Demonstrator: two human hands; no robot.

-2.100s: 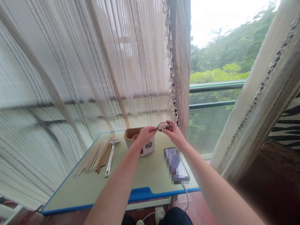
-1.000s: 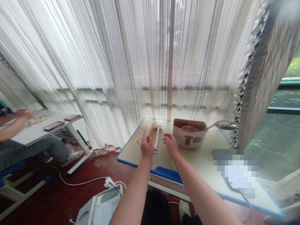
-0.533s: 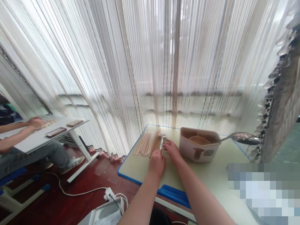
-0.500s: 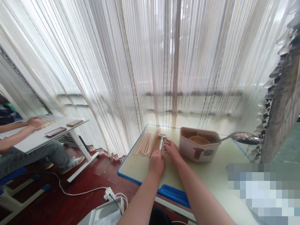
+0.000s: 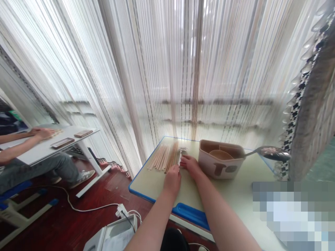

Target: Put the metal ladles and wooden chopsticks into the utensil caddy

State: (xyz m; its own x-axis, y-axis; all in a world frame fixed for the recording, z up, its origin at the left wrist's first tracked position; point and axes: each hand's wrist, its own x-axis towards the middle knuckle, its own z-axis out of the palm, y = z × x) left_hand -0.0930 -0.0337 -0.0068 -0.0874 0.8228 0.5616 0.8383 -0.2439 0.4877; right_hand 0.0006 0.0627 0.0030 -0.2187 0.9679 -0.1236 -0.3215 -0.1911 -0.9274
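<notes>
My left hand (image 5: 172, 179) lies closed over the near end of a metal spoon (image 5: 181, 152) that rests flat on the green table (image 5: 153, 181). My right hand (image 5: 188, 164) is beside it, with its curled fingertips on the spoon's handle just below the bowl. A row of wooden chopsticks (image 5: 163, 157) lies just left of the spoon. To the right stands a beige utensil holder (image 5: 221, 163). A slotted metal spoon (image 5: 272, 152) sticks out of it toward the right.
Striped sheer curtains (image 5: 162, 69) hang right behind the table. A blurred-out phone (image 5: 293, 212) lies at the table's right. Another person sits at a white table (image 5: 47, 146) on the left. A cable and a white box (image 5: 115, 233) lie on the red floor.
Earlier both hands held the slotted spoon at the holder; now it sticks out of the holder. Both hands have moved left onto the flat-lying spoon, and the view has swung left.
</notes>
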